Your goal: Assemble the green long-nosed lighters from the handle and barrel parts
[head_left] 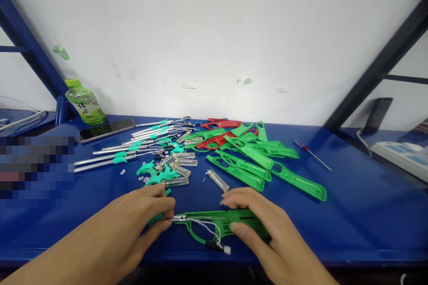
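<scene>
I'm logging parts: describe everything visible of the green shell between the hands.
The shell looks like green plastic: hollow, with a loop. It is crosswise on or just above the table, hollow side showing. The right hand partly covers its wide end; over its narrow end, the left hand pinches a rod. White wires cross it.

A single head-worn camera is looking forward and down from above the near side of the flat blue desk (pixel 361 213), close over it, and is facing the upright white wall (pixel 214 31) behind the desk.

Hands (pixel 147 209) bare; forearms (pixel 80 242) bare too; fingers (pixel 245 198) slim.
</scene>
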### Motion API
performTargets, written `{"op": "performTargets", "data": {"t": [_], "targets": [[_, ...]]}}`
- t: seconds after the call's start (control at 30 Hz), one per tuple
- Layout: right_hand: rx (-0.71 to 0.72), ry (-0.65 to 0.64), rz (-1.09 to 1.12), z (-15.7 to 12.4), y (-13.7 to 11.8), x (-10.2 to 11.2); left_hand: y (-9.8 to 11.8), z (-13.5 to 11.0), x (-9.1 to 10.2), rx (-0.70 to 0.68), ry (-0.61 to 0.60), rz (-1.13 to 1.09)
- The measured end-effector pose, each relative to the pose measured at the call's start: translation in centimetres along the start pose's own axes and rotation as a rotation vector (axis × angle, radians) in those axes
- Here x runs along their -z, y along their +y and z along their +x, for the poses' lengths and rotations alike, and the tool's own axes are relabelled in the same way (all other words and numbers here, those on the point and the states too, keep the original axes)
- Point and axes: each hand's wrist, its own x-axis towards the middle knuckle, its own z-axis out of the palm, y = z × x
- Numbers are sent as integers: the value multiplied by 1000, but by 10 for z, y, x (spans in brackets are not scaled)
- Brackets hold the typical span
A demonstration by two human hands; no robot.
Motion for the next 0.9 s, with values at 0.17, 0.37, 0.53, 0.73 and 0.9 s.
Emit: {"op": "performTargets", "data": {"t": [0.17,0.37,0.53,0.73,0.9], "targets": [[-11,-41,-111,1,-13,-1,1,0,1,-1,23,-31],[141,-59,-191,2,-11,-3,1,2,2,18,-18,-37],[268,29,-161,2,-7,-2,0,2,2,43,-64,6],[298,134,-93,4,-6,-6,7,2,5,30,-37,32],[260,161,-104,3,-1,-10,13,4,11,1,-14,33]]}}
